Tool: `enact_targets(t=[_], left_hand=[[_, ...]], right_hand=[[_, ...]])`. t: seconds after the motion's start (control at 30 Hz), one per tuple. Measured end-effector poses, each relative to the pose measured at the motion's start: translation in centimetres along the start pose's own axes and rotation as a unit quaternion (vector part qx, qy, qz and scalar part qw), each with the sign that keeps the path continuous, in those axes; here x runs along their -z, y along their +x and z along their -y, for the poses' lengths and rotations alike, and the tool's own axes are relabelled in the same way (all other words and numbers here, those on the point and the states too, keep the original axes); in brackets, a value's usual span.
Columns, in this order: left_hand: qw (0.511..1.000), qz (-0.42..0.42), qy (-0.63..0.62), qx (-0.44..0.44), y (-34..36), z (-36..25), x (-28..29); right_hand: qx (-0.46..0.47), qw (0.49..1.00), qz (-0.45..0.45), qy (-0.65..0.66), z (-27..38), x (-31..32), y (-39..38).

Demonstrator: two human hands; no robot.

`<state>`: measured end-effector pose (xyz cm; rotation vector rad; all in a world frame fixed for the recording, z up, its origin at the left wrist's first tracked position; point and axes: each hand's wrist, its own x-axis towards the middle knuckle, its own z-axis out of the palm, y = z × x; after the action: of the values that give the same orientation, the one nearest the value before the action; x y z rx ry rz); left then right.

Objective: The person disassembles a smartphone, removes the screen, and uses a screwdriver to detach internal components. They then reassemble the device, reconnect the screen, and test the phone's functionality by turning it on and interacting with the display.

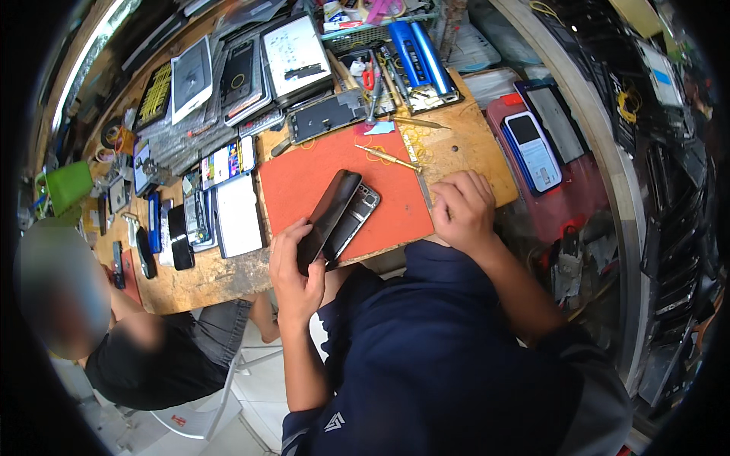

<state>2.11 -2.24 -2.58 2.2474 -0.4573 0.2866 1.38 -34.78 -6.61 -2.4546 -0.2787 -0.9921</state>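
Smartphone display panel (pixel 331 216) is leaning at a slant over the opened phone body (pixel 360 216), near the front edge of the orange-red mat (pixel 304 175) on the wooden bench (pixel 480 156). The left hand (pixel 298 266) is holding the panel, fingers along its left edge and thumb at its near end. The right hand (pixel 465 209) is resting at the bench's front edge, beside the mat's near right corner; its fingers are curling inward, and I cannot tell whether they are gripping anything. A slim gold precision screwdriver (pixel 388 157) is lying toward the mat's far right corner. Beyond the mat's far edge, a dark phone panel (pixel 323 119) is lying flat.
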Motion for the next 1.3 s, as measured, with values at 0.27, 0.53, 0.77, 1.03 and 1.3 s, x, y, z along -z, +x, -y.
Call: enact_targets(t=[0.27, 0.53, 0.77, 1.03, 1.3], left_hand=[[0.994, 0.084, 0.037, 0.051, 0.4, -2.1, 0.3], [0.986, 0.088, 0.143, 0.016, 3.0, -3.3, -1.8], [0.987, 0.109, 0.121, 0.004, 2.7, -3.0, -1.2], [0.981, 0.061, 0.175, -0.052, 4.1, -3.4, -3.1], [0.987, 0.03, 0.153, -0.046, 2.8, -3.4, 0.2]], right_hand=[[-0.003, 0.999, -0.033, 0.0, -0.1, -0.3, -0.5], [-0.009, 0.999, -0.035, 0.003, 0.0, -0.5, -0.8], [-0.009, 1.0, -0.026, -0.003, -0.1, -0.5, -1.0], [-0.073, 0.996, 0.022, 0.038, 1.2, 1.2, 1.4], [0.07, 0.981, 0.157, 0.093, 0.4, -6.0, 13.7]])
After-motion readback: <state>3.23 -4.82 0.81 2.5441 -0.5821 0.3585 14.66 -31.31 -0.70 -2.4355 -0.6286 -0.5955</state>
